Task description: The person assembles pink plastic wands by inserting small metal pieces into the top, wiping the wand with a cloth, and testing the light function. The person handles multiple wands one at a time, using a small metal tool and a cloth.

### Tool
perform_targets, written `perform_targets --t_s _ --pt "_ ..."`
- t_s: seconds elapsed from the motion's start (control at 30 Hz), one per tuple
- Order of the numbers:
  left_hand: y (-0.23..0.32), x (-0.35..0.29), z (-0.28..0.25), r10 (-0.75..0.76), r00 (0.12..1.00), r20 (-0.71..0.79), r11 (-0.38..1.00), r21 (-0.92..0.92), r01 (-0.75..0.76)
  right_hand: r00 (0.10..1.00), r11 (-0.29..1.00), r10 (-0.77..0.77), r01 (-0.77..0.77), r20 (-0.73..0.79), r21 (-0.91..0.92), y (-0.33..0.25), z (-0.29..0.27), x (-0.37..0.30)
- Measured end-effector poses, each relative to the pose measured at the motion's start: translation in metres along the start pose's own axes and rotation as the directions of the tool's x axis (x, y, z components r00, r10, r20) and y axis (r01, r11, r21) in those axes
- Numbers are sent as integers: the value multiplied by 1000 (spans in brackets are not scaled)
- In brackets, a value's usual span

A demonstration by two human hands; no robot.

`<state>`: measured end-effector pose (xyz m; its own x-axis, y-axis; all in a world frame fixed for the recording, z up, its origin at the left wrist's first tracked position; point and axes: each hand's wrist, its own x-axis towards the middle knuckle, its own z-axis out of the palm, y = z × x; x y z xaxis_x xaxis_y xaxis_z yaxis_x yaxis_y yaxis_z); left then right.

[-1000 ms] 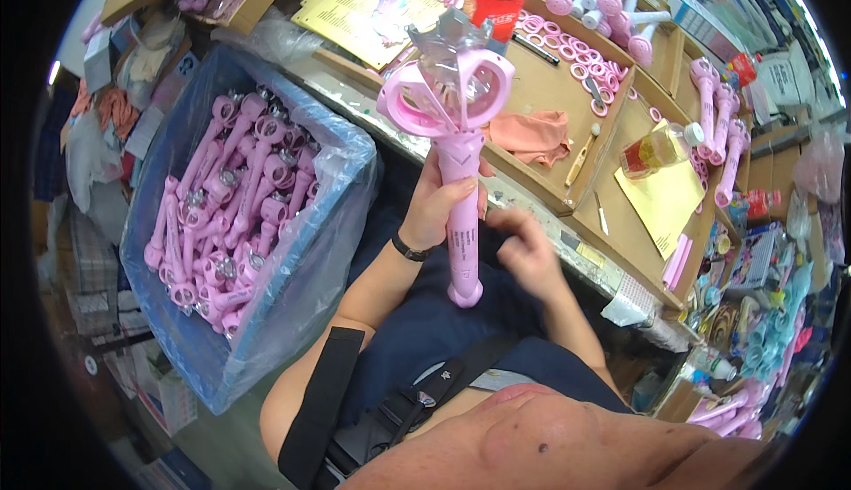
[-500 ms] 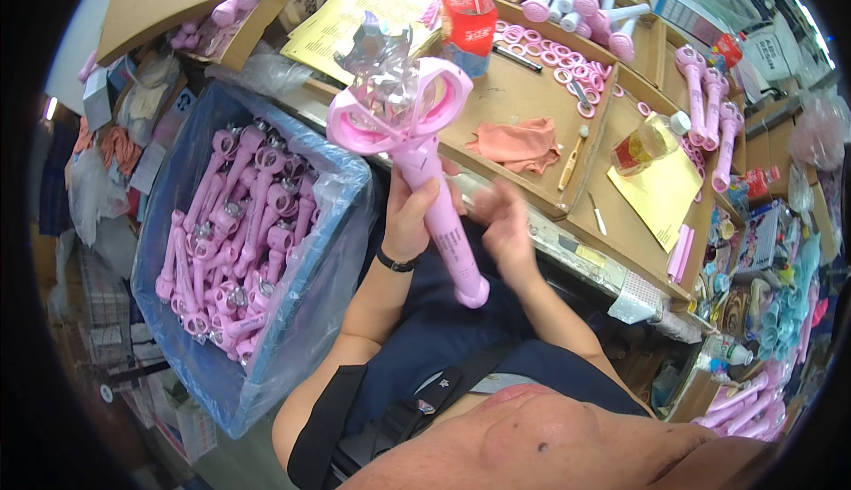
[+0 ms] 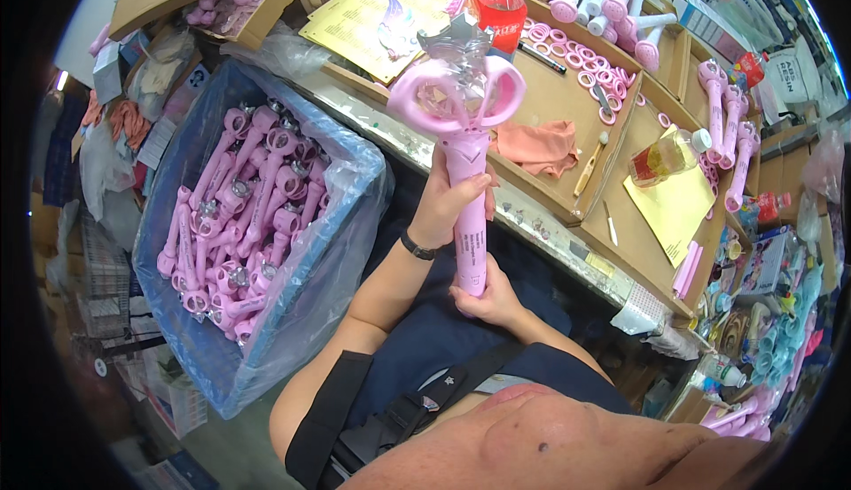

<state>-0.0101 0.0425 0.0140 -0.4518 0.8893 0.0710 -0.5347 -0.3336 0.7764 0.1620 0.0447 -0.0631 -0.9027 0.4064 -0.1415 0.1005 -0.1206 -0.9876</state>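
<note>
Bin (image 3: 353,160) of pink wands (image 3: 262,190) (left hand (image 3: 437,211) and right hand (image 3: 496,299), fingers (image 3: 470,191) around another wand (image 3: 472,240))

On the desk (image 3: 372,124), a red-capped drink bottle (image 3: 498,11) stands between yellow printed sheets (image 3: 368,22) and a black marker (image 3: 542,58). An orange cloth (image 3: 541,147) lies beside a wooden-handled brush (image 3: 589,169). Farther right, a white-capped bottle of amber liquid (image 3: 661,160) rests on a yellow sheet (image 3: 672,213).

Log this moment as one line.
left hand: around wand handle | right hand: gripping wand's lower end | bin: pink wands inside
</note>
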Motion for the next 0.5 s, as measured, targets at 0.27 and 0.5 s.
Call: perform_targets --t_s 0.27,0.5 --pt "0 2 -5 -8 998 56 1000 -16 9 1000 999 -4 4 -9 -50 1 0 -5" --pt "15 16 -9 153 988 -20 988 16 -152 999 997 26 -23 46 -76 -9 -1 -9"
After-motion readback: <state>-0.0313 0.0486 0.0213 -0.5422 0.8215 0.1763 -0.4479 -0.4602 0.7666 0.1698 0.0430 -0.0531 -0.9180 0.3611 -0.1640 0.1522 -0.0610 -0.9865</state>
